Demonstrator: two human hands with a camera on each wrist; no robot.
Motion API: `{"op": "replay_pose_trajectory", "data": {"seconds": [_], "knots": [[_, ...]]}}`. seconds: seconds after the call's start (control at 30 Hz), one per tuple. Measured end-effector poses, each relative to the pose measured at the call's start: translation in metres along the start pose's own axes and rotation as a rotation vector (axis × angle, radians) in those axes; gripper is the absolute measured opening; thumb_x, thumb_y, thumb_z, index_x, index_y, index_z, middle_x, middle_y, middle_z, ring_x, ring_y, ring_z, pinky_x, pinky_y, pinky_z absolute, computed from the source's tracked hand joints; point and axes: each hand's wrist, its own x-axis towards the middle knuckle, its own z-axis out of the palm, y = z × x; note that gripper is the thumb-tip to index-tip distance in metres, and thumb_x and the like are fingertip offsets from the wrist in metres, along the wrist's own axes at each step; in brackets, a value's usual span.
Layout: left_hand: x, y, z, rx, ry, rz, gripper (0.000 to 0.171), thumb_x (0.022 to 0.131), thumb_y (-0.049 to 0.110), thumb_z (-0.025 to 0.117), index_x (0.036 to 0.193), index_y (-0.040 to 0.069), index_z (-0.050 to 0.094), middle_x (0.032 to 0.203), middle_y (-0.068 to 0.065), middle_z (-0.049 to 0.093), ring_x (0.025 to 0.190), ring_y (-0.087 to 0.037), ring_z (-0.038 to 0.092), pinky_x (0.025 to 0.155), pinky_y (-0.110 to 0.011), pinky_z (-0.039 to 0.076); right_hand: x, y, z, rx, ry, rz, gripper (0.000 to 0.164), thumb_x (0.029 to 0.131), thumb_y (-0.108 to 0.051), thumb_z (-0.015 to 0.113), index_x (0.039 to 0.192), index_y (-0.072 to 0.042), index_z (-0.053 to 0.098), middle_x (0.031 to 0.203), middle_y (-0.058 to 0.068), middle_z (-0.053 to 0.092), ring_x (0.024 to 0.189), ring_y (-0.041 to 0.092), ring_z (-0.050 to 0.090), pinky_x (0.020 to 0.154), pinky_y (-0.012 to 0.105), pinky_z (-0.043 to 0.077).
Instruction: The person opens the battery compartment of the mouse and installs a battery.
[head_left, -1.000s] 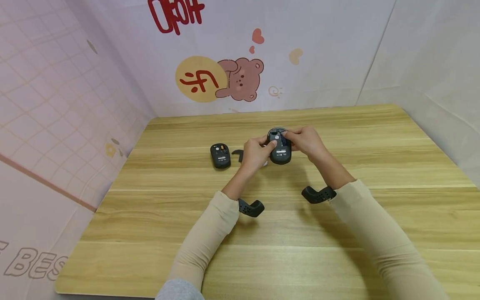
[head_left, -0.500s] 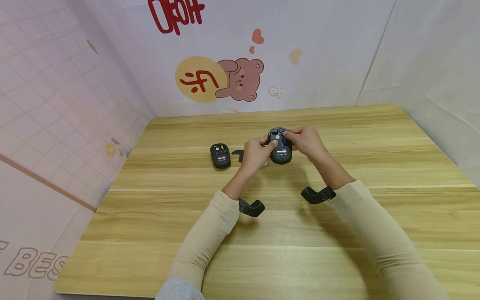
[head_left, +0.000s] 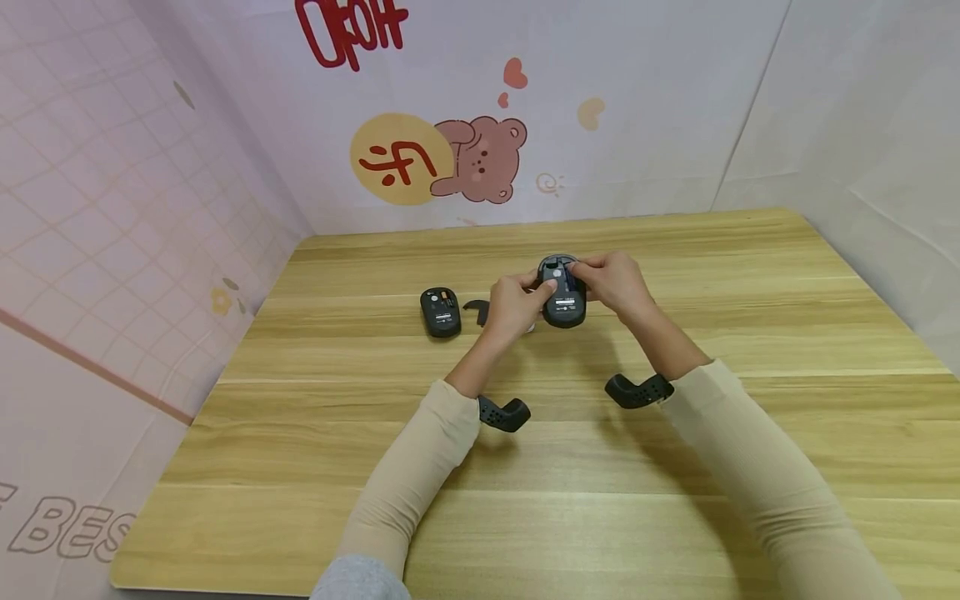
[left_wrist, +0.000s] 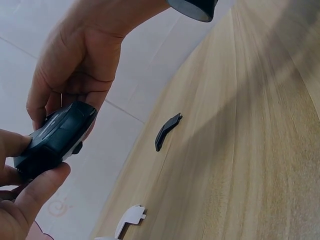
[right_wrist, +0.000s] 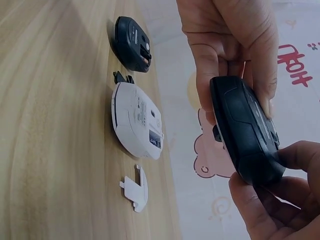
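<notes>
A black computer mouse [head_left: 564, 302] is held underside up above the table, its battery compartment uncovered. My left hand [head_left: 516, 302] grips its left side, with the thumb on the underside. From the right, my right hand [head_left: 613, 282] holds the same mouse, its thumb pressing at the compartment. Something dark bluish shows there, too small to make out. In the right wrist view, a white mouse [right_wrist: 137, 120] lies underside up, its compartment uncovered; my left hand mostly hides it in the head view. A white battery cover [right_wrist: 135, 190] lies beside it.
Another black mouse [head_left: 441, 312] lies underside up on the wooden table [head_left: 337, 433], an orange part in its compartment. A black cover [head_left: 477, 310] lies just right of it. The left wrist view shows another black cover [left_wrist: 167, 131]. A printed wall sheet [head_left: 637, 167] stands behind.
The held mouse and both hands have shifted very slightly to the right. My right thumb stays at the compartment, and the things on the table have not moved.
</notes>
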Motion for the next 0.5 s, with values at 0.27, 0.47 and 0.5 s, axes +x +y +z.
{"op": "replay_pose_trajectory", "data": {"seconds": [0.27, 0.47, 0.5], "knots": [[0.004, 0.0, 0.004, -0.043, -0.028, -0.002, 0.042, 0.09, 0.018, 0.062, 0.128, 0.002, 0.053, 0.092, -0.014, 0.066, 0.066, -0.017, 0.067, 0.064, -0.035, 0.057, -0.001, 0.001, -0.008, -0.007, -0.022, 0.024, 0.042, 0.094, -0.027, 0.052, 0.121, 0.005, 0.058, 0.117, 0.023, 0.057, 0.085, 0.022, 0.065, 0.078, 0.036, 0.053], [0.013, -0.005, 0.013, -0.051, -0.013, -0.028, 0.041, 0.089, 0.021, 0.064, 0.125, 0.002, 0.057, 0.101, -0.014, 0.067, 0.063, -0.017, 0.067, 0.066, -0.04, 0.056, -0.001, 0.007, -0.015, -0.002, 0.011, 0.051, 0.046, 0.096, -0.032, 0.05, 0.12, 0.007, 0.058, 0.114, 0.024, 0.058, 0.08, 0.017, 0.065, 0.079, 0.036, 0.053], [0.015, -0.006, 0.015, -0.06, -0.012, -0.029, 0.04, 0.089, 0.02, 0.064, 0.124, 0.002, 0.057, 0.101, -0.015, 0.067, 0.063, -0.018, 0.067, 0.067, -0.042, 0.056, -0.001, 0.009, -0.016, 0.003, 0.024, 0.057, 0.046, 0.096, -0.031, 0.05, 0.12, 0.007, 0.058, 0.112, 0.025, 0.058, 0.077, 0.014, 0.065, 0.078, 0.035, 0.053]]}}
